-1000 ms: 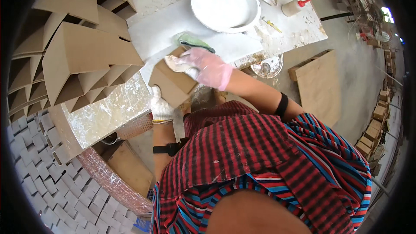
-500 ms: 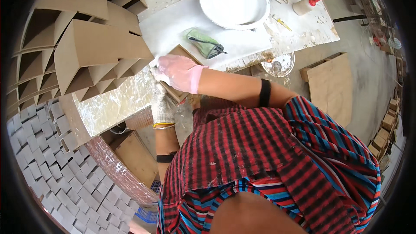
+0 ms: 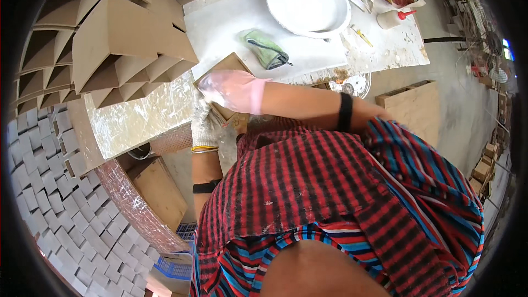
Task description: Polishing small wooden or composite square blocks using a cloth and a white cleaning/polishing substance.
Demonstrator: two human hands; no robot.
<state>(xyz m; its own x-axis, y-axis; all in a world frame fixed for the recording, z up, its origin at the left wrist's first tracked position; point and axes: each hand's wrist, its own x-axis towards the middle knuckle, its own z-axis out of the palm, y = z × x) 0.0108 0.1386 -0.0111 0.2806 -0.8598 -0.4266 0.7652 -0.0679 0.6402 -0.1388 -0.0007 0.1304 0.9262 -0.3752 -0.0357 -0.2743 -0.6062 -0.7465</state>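
A shallow brown fibreboard box [image 3: 235,61] with a raised rim lies at the near edge of the worktable, partly covered by my hands. My left hand [image 3: 205,126], in a white knit glove, is closed on the box's near left side; its fingertips are partly hidden. Across the box reaches my right hand [image 3: 232,90] in a thin pink glove with whitish smears. Its fingers are bent together near the box's left rim, and whatever they hold is hidden. Just beyond the box lies a crumpled green cloth [image 3: 266,49] with dark edging.
Stacked fibreboard boxes [image 3: 118,30] rise close on the left. A white basin [image 3: 308,3] stands at the back, with a red-tipped squeeze bottle [image 3: 391,18] and a yellow tool [image 3: 361,37] to its right. Grey blocks [image 3: 66,203] fill the lower left; a wooden panel [image 3: 410,107] leans at right.
My right hand has shifted a little toward me over the box, and more of the box's far end shows. The view has moved slightly. My left hand stays at the box.
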